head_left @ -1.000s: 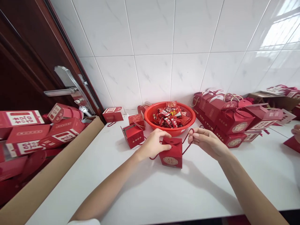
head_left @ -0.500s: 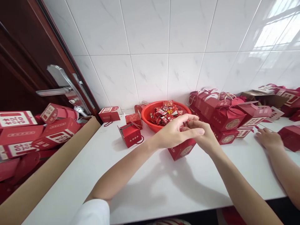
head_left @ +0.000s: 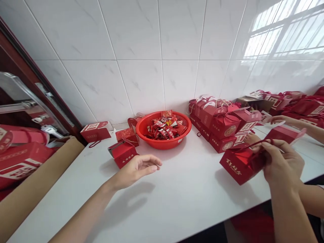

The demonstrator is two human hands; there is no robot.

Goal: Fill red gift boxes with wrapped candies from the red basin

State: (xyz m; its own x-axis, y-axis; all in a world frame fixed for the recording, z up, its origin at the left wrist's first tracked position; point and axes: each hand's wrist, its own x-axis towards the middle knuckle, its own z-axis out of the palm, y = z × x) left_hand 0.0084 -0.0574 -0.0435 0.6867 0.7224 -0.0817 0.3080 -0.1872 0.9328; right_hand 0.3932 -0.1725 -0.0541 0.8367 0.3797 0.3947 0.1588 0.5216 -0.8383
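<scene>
My right hand pinches the dark red cord of a red gift box, which hangs tilted just above the table on the right. Over the left part of the table my left hand is empty, its fingers loosely curved and thumb apart. Close behind that hand stands a small red box with its top open. A round red-orange plastic basket sits near the wall, and small red-wrapped sweets fill it.
Stacked red gift boxes stand right of the basket. Another person's hand and arm reach in from the right, near a further red box. At left, a cardboard carton holds red boxes. A tiled wall backs the white table.
My hands have parted. The right has carried the red gift box to the right by its cord; the left has drawn back leftward, empty. The view has turned right.
</scene>
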